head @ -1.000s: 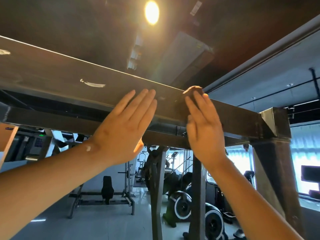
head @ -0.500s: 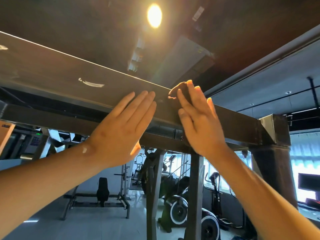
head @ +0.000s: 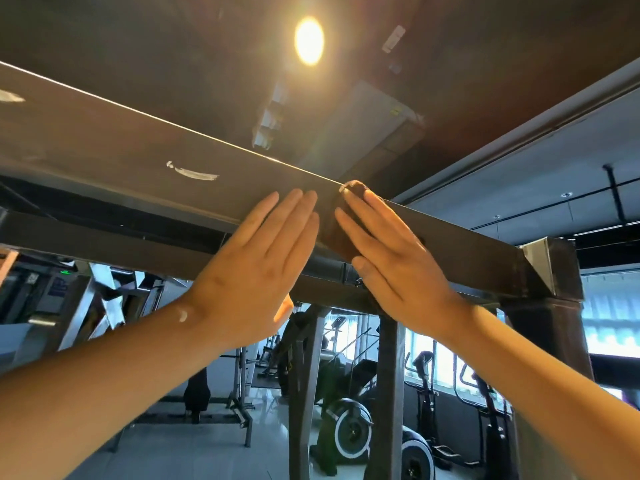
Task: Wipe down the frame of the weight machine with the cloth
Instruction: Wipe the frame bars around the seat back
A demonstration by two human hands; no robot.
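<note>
Up on the overhead beam of the weight machine frame (head: 121,150), pretty much dead centre of the view, the dark brown cloth (head: 337,239) is squashed flat against the beam's side face, with its top edge poking just over the beam's upper lip. The right hand (head: 391,268) is on it, fingers straight and a little fanned out, pressing it on rather than gripping it. The left hand (head: 256,271) sits just beside it at 9 o'clock of the cloth, also flat, fingers straight and held close together, tips resting on bare metal. Can't really tell if the palm itself is touching. The two sets of fingertips are close but not touching. There's a white scuff mark (head: 192,173) on the beam out at 10 o'clock from the left hand. The beam runs down to a corner joint on an upright post (head: 550,341) at 3 o'clock. A ceiling light (head: 309,39) glares at 12 o'clock. Down at 6 o'clock there are exercise bikes (head: 353,434), and a weight bench (head: 197,396) at 7 o'clock.
</note>
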